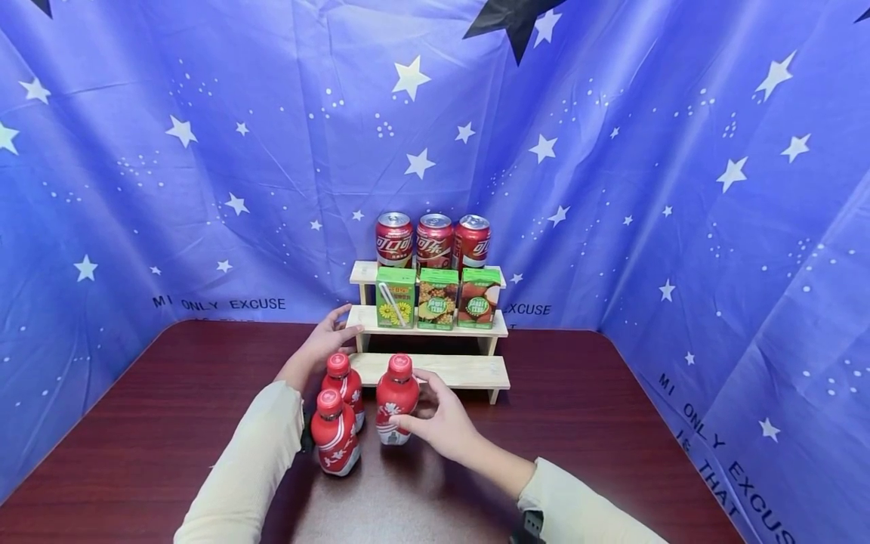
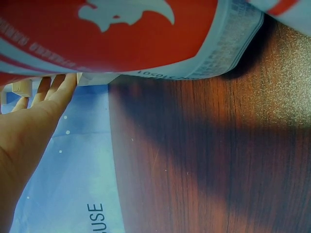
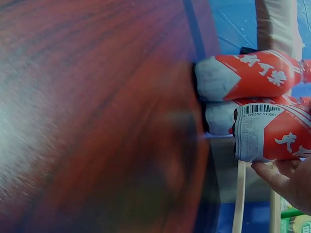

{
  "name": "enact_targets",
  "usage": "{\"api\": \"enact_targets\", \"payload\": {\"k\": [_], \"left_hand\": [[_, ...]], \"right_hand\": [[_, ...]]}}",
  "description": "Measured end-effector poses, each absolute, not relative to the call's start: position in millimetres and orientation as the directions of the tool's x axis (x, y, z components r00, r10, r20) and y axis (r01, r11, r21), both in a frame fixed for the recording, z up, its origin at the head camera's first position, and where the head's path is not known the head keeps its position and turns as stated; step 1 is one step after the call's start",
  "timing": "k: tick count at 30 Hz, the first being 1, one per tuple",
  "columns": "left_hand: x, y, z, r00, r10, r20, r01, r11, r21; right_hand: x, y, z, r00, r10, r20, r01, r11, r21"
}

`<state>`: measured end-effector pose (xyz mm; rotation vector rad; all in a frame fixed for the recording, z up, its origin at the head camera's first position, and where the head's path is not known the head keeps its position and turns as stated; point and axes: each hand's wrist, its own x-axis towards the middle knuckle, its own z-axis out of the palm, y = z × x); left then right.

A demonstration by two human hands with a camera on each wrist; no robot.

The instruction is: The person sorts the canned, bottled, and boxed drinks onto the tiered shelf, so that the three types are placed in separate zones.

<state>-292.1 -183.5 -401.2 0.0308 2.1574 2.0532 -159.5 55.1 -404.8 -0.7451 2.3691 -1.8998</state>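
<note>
My right hand (image 1: pixel 445 419) grips a red plastic drink bottle (image 1: pixel 397 397) with a white-and-grey lower label, thumb on its near side and fingers behind. The bottle is upright, in front of the lowest step of a wooden three-tier stand (image 1: pixel 469 370). In the right wrist view, this bottle (image 3: pixel 272 131) has its base set off from the table surface. My left hand (image 1: pixel 329 341) rests at the left end of the stand's middle step, with fairly straight fingers (image 2: pixel 60 92). Two similar red bottles, a front one (image 1: pixel 334 438) and a rear one (image 1: pixel 348 389), stand beside my left forearm.
Three red cola cans (image 1: pixel 435 240) stand on the top step. Three green juice boxes (image 1: pixel 437 298) line the middle step. A dark red-brown table (image 1: pixel 578 423) lies under everything, and a blue star-printed cloth (image 1: pixel 272 151) hangs behind and at the sides.
</note>
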Motion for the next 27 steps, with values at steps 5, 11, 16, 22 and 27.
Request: {"api": "enact_targets", "payload": {"k": [5,11,16,22,27], "left_hand": [[-294.2,-184.1,-402.5,-0.986,0.132,-0.106,-0.101,0.045,0.994],[-295.6,-184.2,-404.4,-0.985,0.13,-0.113,-0.109,0.037,0.993],[-297.0,-185.3,-404.6,-0.985,0.125,-0.115,-0.111,0.034,0.993],[-298.7,-186.0,-405.8,-0.985,0.13,-0.115,-0.113,0.021,0.993],[-297.4,-185.3,-405.8,-0.985,0.136,-0.106,-0.104,0.024,0.994]], "right_hand": [[-167.9,55.3,-395.3,-0.918,-0.305,0.254,-0.319,0.185,-0.93],[-168.7,55.1,-372.2,-0.933,-0.267,0.243,-0.298,0.191,-0.935],[-170.7,54.7,-359.9,-0.934,-0.255,0.251,-0.304,0.197,-0.932],[-176.2,51.0,-357.1,-0.931,-0.243,0.272,-0.323,0.208,-0.923],[-190.8,46.8,-370.9,-0.93,-0.231,0.285,-0.337,0.23,-0.913]]}}
